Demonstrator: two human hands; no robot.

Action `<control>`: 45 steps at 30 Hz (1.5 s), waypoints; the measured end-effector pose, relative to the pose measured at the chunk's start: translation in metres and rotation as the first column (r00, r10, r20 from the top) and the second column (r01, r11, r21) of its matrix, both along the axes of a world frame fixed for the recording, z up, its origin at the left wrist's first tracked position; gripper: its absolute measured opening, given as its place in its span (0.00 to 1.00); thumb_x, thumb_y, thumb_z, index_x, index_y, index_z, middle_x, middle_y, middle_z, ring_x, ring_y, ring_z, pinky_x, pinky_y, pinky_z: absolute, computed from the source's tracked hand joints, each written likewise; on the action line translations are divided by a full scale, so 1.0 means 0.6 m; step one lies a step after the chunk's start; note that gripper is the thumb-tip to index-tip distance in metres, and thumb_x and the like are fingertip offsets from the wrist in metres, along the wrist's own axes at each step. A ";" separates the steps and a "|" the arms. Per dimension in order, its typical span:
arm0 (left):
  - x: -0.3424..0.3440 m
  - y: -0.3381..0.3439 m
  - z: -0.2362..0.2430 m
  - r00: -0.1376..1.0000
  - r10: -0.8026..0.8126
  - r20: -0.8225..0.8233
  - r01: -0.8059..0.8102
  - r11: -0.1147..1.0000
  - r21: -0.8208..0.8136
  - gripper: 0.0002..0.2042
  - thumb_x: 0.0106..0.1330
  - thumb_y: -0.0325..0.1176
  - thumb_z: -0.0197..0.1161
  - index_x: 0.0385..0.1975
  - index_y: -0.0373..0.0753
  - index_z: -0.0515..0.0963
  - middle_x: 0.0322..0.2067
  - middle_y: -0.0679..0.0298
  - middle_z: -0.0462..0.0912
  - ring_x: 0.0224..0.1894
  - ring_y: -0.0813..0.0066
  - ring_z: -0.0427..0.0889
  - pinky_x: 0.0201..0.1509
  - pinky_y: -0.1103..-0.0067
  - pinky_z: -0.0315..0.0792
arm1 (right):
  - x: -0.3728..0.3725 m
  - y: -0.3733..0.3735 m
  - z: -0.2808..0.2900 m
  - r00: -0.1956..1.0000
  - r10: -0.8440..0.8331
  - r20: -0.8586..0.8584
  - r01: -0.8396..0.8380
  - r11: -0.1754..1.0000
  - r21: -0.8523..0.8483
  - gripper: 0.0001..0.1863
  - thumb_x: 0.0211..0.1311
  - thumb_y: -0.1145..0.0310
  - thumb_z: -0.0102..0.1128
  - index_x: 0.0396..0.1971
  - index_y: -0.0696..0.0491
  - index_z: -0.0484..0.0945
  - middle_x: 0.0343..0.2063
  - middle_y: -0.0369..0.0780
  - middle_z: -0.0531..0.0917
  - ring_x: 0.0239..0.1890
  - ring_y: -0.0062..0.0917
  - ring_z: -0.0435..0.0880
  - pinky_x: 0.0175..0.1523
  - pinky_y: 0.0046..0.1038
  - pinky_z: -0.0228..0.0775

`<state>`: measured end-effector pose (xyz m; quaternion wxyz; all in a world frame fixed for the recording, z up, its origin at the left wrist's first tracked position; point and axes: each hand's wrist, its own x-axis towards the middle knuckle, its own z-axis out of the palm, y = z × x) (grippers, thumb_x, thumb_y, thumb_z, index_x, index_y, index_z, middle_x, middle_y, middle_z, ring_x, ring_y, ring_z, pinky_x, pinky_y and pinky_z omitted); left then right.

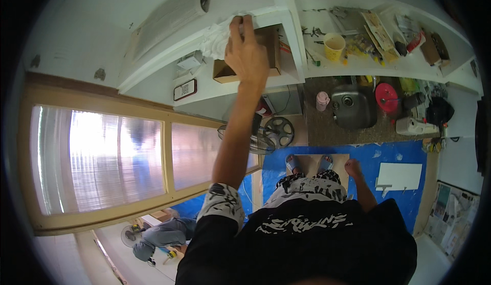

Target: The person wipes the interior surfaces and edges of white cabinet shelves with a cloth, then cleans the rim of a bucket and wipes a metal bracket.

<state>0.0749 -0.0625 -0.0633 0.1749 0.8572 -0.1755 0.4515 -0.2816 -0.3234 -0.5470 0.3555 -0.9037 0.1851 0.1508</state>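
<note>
My left hand (245, 52) is raised to the white shelf edge (273, 17), its fingers bent over a crumpled white cloth (215, 40) that lies against that edge. Just below and behind that hand is an open cardboard box (266, 47) in the cupboard, with a phone (185, 89) lower to the left. Down by my hip, over the blue-covered floor (368, 157), my right hand (353, 167) hangs with curled fingers; what is in it, if anything, I cannot make out.
Shelves (309, 67) hold tools and a yellow cup (334, 47). Below are a sink (353, 108), a red bowl (386, 95) and a fan (245, 139). A framed translucent panel (102, 160) spans the left. A co-worker (163, 234) bends at lower left. A white board (399, 176) lies right.
</note>
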 end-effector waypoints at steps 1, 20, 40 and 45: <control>-0.004 -0.010 -0.002 1.000 0.013 0.026 -0.012 1.000 -0.020 0.26 0.45 0.20 0.62 0.49 0.41 0.77 0.51 0.62 0.76 0.41 0.59 0.82 0.42 0.68 0.78 | -0.004 -0.001 -0.001 1.000 -0.001 0.013 0.001 1.000 0.006 0.07 0.46 0.70 0.59 0.22 0.56 0.84 0.26 0.51 0.84 0.30 0.47 0.84 0.38 0.44 0.77; 0.026 0.088 0.007 0.997 0.078 0.021 -0.080 0.992 0.101 0.19 0.53 0.27 0.65 0.48 0.42 0.76 0.50 0.60 0.78 0.41 0.54 0.82 0.42 0.68 0.78 | 0.068 -0.027 -0.004 0.989 0.125 -0.081 -0.130 0.990 -0.059 0.08 0.50 0.68 0.58 0.26 0.55 0.84 0.30 0.51 0.83 0.34 0.49 0.83 0.42 0.45 0.76; 0.049 0.080 -0.009 0.990 0.016 0.137 -0.030 0.994 0.106 0.24 0.46 0.16 0.59 0.47 0.39 0.77 0.50 0.56 0.79 0.43 0.55 0.83 0.41 0.67 0.78 | 0.027 -0.115 -0.012 0.987 0.153 0.045 -0.149 0.985 -0.086 0.06 0.49 0.70 0.61 0.24 0.55 0.84 0.25 0.48 0.85 0.31 0.41 0.86 0.37 0.36 0.78; 0.029 0.139 0.002 0.982 0.144 0.125 -0.155 0.984 0.087 0.25 0.49 0.15 0.55 0.50 0.40 0.77 0.51 0.58 0.77 0.47 0.54 0.81 0.47 0.66 0.76 | -0.017 -0.147 0.013 0.995 -0.036 0.094 0.036 0.999 0.002 0.09 0.48 0.67 0.63 0.26 0.56 0.84 0.25 0.48 0.84 0.30 0.43 0.85 0.36 0.39 0.77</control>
